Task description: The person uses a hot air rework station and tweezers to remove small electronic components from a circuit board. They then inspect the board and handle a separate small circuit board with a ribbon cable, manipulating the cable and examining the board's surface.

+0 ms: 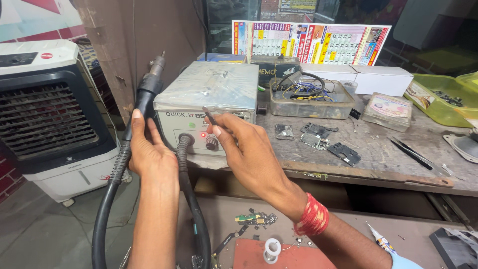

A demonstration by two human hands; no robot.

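My left hand (144, 149) grips the black handle of a hot-air gun (147, 89), its metal nozzle pointing up beside the grey rework station (209, 92). A black ribbed hose (191, 209) runs from the station's front down past my wrist. My right hand (244, 144), with a red thread band at the wrist, pinches a thin dark tool, likely tweezers (209, 115), right in front of the station's black knob (212, 143) and a lit red lamp (202, 135).
A white air cooler (50, 114) stands at left. On the bench lie circuit boards (318, 137), a clear tray of wires (311, 97), tweezers (418, 157), white boxes (381, 79) and a yellow-green tub (443, 99). A lower shelf holds small parts (254, 218) and a solder reel (272, 249).
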